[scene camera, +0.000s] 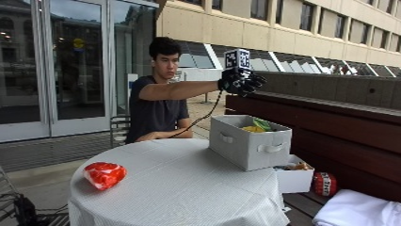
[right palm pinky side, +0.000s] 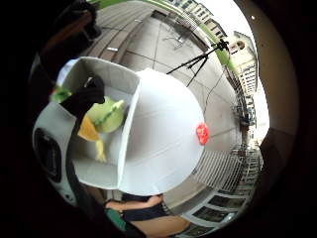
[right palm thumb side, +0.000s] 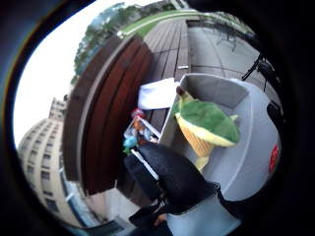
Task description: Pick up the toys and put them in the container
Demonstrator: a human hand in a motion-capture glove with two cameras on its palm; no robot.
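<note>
Starting with the big round table point(scene camera: 181, 197), draped in its pale cloth: that's your stage, and it carries two things that matter. Next in size is the grey container point(scene camera: 249, 143), a fabric bin with handle slots, sitting at the table's far edge beside the dark wooden bench point(scene camera: 351, 127). Look inside it from the palm views and you'll see a green and yellow plush toy point(right palm thumb side: 204, 123) already lying on the bin floor, so by my reading that one is delivered.

Now your right hand point(scene camera: 240, 82): it's raised high above the container, arm stretched out, well clear of the rim. From the outside view the gloved fingers look spread and relaxed with nothing between them, and neither palm camera shows anything held, so call it empty-handed.

What's left? The red toy point(scene camera: 104, 174), a crumpled red-and-white thing, sits on the cloth near the table's opposite edge, well apart from the bin. That's the obvious remaining pickup, and it means a reach back across the table.

Smallest details: a white box point(scene camera: 294, 179) of small colourful bits rests on the bench just beside the container, with a red ball point(scene camera: 324, 183) next to it. Whether those count as yours to collect, I can't tell.
</note>
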